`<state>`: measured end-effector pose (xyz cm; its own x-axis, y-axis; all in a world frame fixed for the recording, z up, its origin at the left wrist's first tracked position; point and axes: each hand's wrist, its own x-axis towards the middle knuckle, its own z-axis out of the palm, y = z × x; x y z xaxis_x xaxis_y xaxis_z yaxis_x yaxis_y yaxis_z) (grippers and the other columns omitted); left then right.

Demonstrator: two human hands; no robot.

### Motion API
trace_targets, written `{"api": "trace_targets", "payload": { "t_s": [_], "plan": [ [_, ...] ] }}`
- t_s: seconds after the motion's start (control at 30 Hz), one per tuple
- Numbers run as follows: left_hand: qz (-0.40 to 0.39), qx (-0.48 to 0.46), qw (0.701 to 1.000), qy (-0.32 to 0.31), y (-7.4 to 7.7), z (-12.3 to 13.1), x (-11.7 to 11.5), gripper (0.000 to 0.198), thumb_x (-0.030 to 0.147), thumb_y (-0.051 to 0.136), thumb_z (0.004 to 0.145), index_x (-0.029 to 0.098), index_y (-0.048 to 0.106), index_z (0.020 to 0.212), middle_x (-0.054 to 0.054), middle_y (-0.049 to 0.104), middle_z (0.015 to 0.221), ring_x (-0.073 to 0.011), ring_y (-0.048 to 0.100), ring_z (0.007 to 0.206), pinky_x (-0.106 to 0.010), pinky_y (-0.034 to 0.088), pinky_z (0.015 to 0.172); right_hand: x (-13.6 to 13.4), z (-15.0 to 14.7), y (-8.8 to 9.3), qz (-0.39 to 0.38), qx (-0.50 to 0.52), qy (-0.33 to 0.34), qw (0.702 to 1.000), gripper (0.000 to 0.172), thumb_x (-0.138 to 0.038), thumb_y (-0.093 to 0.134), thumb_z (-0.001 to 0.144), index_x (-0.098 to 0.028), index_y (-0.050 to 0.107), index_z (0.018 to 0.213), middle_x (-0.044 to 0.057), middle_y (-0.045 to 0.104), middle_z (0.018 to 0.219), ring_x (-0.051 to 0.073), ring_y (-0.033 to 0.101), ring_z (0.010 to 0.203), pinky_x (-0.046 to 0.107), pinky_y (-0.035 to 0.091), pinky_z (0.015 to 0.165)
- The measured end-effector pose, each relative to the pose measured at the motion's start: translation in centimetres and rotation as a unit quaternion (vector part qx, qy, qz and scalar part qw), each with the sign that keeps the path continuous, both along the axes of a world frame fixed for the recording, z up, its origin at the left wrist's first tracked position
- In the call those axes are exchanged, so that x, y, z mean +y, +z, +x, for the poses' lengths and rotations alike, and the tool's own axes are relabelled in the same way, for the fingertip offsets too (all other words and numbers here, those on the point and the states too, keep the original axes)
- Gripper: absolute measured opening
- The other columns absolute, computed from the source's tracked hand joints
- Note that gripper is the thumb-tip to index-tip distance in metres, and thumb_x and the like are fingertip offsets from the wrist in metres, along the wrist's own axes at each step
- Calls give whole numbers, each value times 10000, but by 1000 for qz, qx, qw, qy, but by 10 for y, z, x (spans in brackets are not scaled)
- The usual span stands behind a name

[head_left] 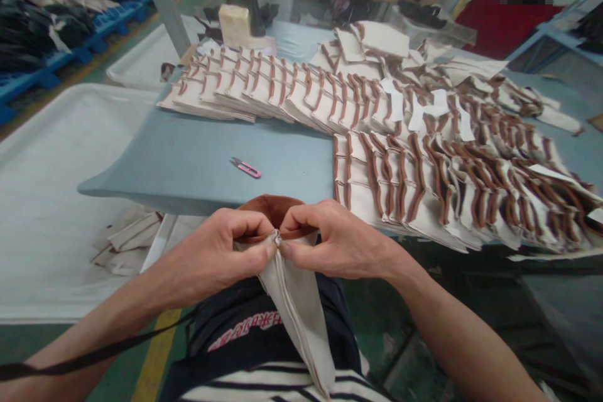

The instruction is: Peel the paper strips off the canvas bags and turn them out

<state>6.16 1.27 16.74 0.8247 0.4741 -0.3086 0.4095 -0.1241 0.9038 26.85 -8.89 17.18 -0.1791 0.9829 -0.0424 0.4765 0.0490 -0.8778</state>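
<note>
A cream cloth piece (pixel 301 301) with a brown band along its upper edge hangs in front of my body. My left hand (pixel 242 242) pinches its seam between thumb and fingers. Right beside it, my right hand (pixel 325 239) pinches the same seam, the two thumbs nearly touching. The brown inside of the piece faces up behind my fingers. Pink-handled thread snips (pixel 245 168) lie on the blue table (pixel 198 157) beyond my hands.
Long overlapping rows of cream pieces with brown edges (pixel 400 182) cover the table's right and far side. A white bin (pixel 61 138) stands at the left, with cloth pieces (pixel 125 242) in it. A metal post (pixel 162 0) rises behind the table's left end.
</note>
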Motion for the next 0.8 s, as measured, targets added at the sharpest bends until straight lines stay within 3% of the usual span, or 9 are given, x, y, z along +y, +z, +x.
{"api": "trace_targets", "payload": {
  "t_s": [0.13,0.23,0.4,0.57,0.8],
  "plan": [
    [46,30,999,5,6,9,-3,227,375,548,732,178,645,675,32,543,667,-135,476,645,-243,356,589,2,-2,-3,10,-13,-10,1000,168,-213,659,855,-200,547,730,-78,478,656,90,409,614,257,263,590],
    [62,25,998,19,4,13,-3,230,386,532,720,185,626,659,40,515,651,-130,456,630,-241,331,570,5,-3,-13,-10,32,-10,999,172,-230,643,849,-212,518,733,-78,460,672,93,396,616,246,264,575],
    [-7,10,1000,18,-4,7,-1,208,363,589,753,175,651,690,56,508,632,-109,414,594,-226,317,547,6,-1,-28,-45,118,2,992,204,-335,634,889,-227,516,762,-75,451,687,103,385,606,236,302,536],
    [-27,-17,999,18,-10,-3,0,227,363,673,843,165,706,737,65,522,635,-96,406,584,-210,312,543,2,0,-20,32,63,-30,997,114,-281,683,902,-186,646,850,-32,646,775,117,565,688,234,424,644],
    [20,-10,999,26,-3,4,-3,291,408,656,847,171,688,682,55,538,619,-104,440,576,-209,347,541,-3,-2,-12,173,-97,-27,980,83,-114,676,886,-161,740,860,18,787,799,120,656,684,228,426,674]
  ]
}}
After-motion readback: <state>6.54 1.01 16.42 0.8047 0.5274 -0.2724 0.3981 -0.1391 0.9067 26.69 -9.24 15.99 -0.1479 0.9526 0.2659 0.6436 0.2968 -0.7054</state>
